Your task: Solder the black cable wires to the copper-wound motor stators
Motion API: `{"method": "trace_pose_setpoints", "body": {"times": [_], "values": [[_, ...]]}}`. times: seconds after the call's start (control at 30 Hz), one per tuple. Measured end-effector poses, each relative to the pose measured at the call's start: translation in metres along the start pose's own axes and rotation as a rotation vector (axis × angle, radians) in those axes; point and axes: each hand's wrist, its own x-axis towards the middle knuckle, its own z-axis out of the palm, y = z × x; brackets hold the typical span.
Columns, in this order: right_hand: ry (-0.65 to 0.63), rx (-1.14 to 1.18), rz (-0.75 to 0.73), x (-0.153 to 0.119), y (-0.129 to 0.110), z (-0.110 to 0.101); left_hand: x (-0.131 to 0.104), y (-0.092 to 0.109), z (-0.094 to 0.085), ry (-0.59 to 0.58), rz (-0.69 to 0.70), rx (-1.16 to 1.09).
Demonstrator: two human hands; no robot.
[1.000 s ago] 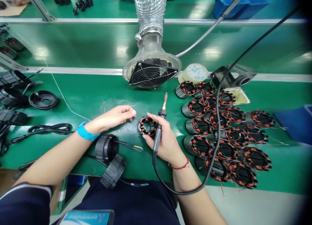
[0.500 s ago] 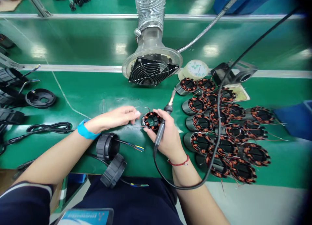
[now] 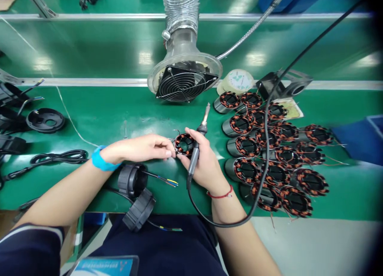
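My right hand (image 3: pixel 206 164) is closed round a motor stator (image 3: pixel 179 149) and also grips a soldering iron (image 3: pixel 194 158). The iron's metal tip points up and away, clear of the stator. Copper windings line the stator's ring, and a short wire sticks up at its far side. At the stator's left edge, my left hand (image 3: pixel 157 147) has its thumb and fingers pinched together; whatever is between them is too small to make out. Just nearer to me lie two black round housings (image 3: pixel 131 180) (image 3: pixel 140 210) with coloured wire ends.
Several wound stators (image 3: pixel 245 146) stand in rows on the right. Over the bench hangs a fan hood (image 3: pixel 182 84). The iron's black cord (image 3: pixel 266 148) loops across the right side. A black ring cap (image 3: pixel 45 120) and coiled cable (image 3: pixel 60 157) lie left; a blue bin (image 3: pixel 359 140) is far right.
My left hand has moved slightly right and down, its fingers now against the stator's left edge. My right hand still holds the stator and soldering iron. The view has shifted a little.
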Motion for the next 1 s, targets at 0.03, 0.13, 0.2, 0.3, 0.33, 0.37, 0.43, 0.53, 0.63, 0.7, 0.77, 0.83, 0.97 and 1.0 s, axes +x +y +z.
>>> {"method": "trace_pose_setpoints", "body": {"times": [0.03, 0.13, 0.2, 0.3, 0.33, 0.37, 0.43, 0.53, 0.63, 0.7, 0.77, 0.83, 0.97, 1.0], "values": [[0.009, 0.009, 0.006, 0.000, 0.000, -0.002, -0.008, 0.007, 0.001, 0.001, 0.011, 0.161], [0.006, 0.037, 0.010, 0.000, 0.000, -0.008, -0.031, 0.022, 0.015, -0.032, 0.012, 0.600], [-0.003, 0.072, 0.010, 0.000, 0.000, -0.011, -0.041, 0.023, 0.028, -0.059, 0.037, 0.786], [0.016, 0.112, 0.010, 0.001, -0.001, -0.012, -0.040, 0.015, 0.035, -0.010, 0.100, 0.825], [0.032, 0.124, 0.008, 0.001, -0.002, -0.012, -0.037, 0.012, 0.032, 0.030, 0.110, 0.764], [0.057, 0.139, 0.007, 0.002, -0.004, -0.013, -0.033, 0.009, 0.027, 0.074, 0.106, 0.677], [0.129, 0.181, 0.002, 0.002, -0.009, -0.014, -0.025, 0.005, 0.013, 0.164, 0.063, 0.463], [0.240, 0.249, 0.017, 0.002, -0.025, -0.014, -0.016, 0.003, -0.001, 0.229, -0.017, 0.195], [0.273, 0.405, 0.084, 0.004, -0.045, -0.009, -0.014, 0.002, -0.003, 0.220, -0.051, 0.090], [0.253, 0.517, 0.125, 0.007, -0.055, -0.003, -0.015, 0.002, 0.000, 0.216, -0.047, 0.064], [0.237, 0.577, 0.152, 0.010, -0.061, 0.002, -0.015, 0.003, 0.003, 0.224, -0.035, 0.052], [0.246, 0.607, 0.179, 0.012, -0.065, 0.006, -0.016, 0.004, 0.005, 0.235, -0.019, 0.061], [0.261, 0.689, 0.211, 0.014, -0.066, 0.011, -0.019, 0.005, 0.005, 0.243, 0.054, 0.049], [0.252, 0.722, 0.216, 0.014, -0.065, 0.011, -0.019, 0.005, 0.005, 0.258, 0.079, -0.003]]}}
